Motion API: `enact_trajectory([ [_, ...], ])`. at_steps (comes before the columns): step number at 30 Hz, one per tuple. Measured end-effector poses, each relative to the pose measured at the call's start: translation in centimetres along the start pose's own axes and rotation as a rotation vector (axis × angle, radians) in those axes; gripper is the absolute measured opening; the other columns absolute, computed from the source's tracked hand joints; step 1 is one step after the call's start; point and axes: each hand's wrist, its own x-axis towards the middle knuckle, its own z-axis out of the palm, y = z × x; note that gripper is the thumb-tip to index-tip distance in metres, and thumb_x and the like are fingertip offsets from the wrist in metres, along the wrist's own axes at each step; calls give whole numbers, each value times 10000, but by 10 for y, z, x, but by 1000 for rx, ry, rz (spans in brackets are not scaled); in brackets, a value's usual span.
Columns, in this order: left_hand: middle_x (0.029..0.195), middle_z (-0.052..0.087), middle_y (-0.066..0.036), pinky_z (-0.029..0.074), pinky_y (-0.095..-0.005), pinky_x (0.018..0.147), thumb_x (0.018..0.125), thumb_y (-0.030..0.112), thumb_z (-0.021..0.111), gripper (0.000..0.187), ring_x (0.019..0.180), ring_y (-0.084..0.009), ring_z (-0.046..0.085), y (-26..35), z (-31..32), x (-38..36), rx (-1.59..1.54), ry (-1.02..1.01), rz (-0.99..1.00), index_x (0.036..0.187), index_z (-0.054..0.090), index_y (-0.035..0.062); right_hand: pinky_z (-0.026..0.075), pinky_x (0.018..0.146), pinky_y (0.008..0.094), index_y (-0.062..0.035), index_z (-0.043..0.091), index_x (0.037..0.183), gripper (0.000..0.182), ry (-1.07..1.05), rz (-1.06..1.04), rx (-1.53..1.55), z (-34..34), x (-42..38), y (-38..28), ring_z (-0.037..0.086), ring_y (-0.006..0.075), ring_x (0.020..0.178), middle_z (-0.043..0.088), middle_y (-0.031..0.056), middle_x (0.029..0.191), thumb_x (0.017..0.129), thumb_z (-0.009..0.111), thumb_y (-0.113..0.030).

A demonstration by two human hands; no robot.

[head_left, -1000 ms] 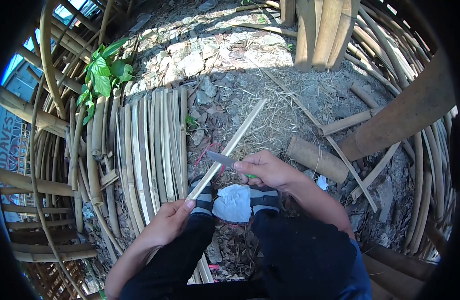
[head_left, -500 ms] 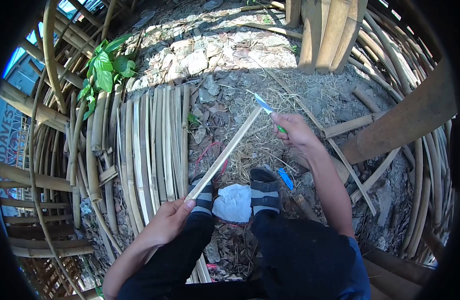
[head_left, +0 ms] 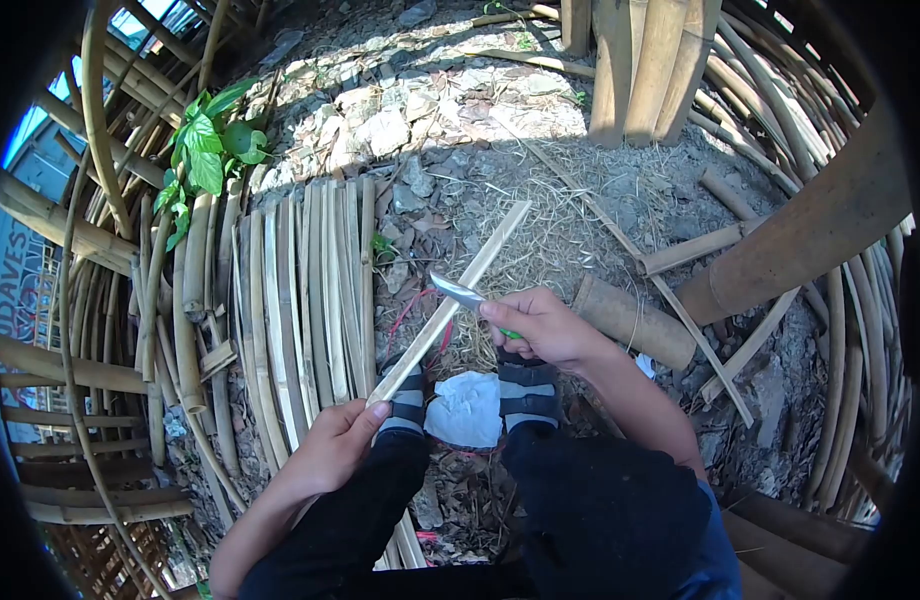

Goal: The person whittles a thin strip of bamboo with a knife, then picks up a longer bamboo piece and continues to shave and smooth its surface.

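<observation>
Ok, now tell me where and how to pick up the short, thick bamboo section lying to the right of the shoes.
Take the bamboo section around mid-length, from above, grip closing across its width: it lies on its side, longer than wide and rounded. The right forearm passes along its near side, so coming in from beyond looks easier.

open straw (head_left: 552, 245) beyond knife (head_left: 460, 292), bamboo section (head_left: 635, 322) blocking right

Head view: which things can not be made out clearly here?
In the head view:
- Handle of the knife: mostly hidden by the right hand.
- Lower end of the bamboo strip: hidden by the left hand.
- Wall lettering: cut by the dark edge.
</observation>
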Motion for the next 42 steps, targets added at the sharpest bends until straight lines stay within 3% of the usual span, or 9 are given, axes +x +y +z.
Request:
enact_trajectory([
  [2, 570, 402, 68, 302, -266, 455, 1053, 387, 485, 473, 510, -48, 347, -2, -3, -1, -5, -12, 9, 725, 516, 48, 298, 449, 210, -35, 599, 744, 426, 114, 39, 3, -8, 3, -5, 378, 42, 486, 455, -36, 573, 997, 597, -378],
  [10, 559, 397, 62, 302, -268, 455, 1053, 383, 483, 479, 503, -50, 354, -5, -1, 2, 60, 27, 30, 723, 513, 38, 253, 422, 211, -42, 616, 756, 403, 74, 82, -41, -50, 20, -6, 386, 34, 472, 475, -33, 570, 987, 616, -373],
  [17, 546, 396, 60, 296, -270, 445, 1053, 385, 483, 487, 487, -50, 355, -6, -6, -5, 1, 13, -13, 706, 514, 45, 250, 427, 225, -67, 555, 747, 396, 470, 9, 11, -126, 29, 6, 339, 51, 460, 429, -49, 575, 1002, 581, -368],
  [19, 542, 394, 60, 295, -270, 443, 1053, 387, 482, 489, 483, -51, 352, -4, -6, -5, -18, 40, 1, 702, 511, 48, 255, 437, 221, -76, 538, 747, 398, 597, 88, -42, -124, 15, 2, 325, 49, 464, 407, -55, 566, 1015, 551, -371],
  [21, 543, 395, 63, 294, -268, 442, 1052, 390, 484, 490, 481, -51, 351, -7, -6, -1, -34, 1, -8, 697, 503, 54, 194, 370, 234, -100, 538, 743, 414, 602, 53, -31, -105, 9, 6, 279, 39, 405, 403, -58, 540, 1014, 543, -413],
  [23, 545, 397, 63, 295, -268, 441, 1052, 392, 484, 489, 481, -52, 354, -8, -3, 2, -15, 6, 1, 699, 499, 54, 216, 392, 225, -86, 548, 744, 415, 418, -98, -2, -75, 1, 3, 300, 37, 426, 407, -57, 542, 1019, 542, -398],
  [28, 540, 385, 66, 288, -258, 432, 1056, 403, 465, 488, 463, -53, 350, 1, 1, 0, -84, -51, -42, 706, 499, 64, 280, 456, 213, -46, 604, 756, 400, 3, -88, -109, -12, 1, 3, 372, 32, 483, 438, -51, 552, 1017, 567, -346],
  [32, 537, 379, 68, 282, -254, 425, 1058, 408, 456, 479, 451, -51, 342, -5, -3, 0, -101, -80, -28, 723, 499, 69, 278, 449, 219, -38, 607, 732, 416, 166, -72, -46, -25, 14, 1, 374, 43, 471, 441, -44, 547, 1005, 590, -352],
  [42, 530, 395, 57, 284, -255, 423, 1058, 415, 452, 482, 450, -56, 355, -10, -3, 1, -36, -66, -46, 725, 498, 69, 259, 437, 250, -47, 594, 744, 413, 214, 58, -121, -69, 25, -12, 345, 63, 465, 417, -37, 546, 984, 617, -381],
])
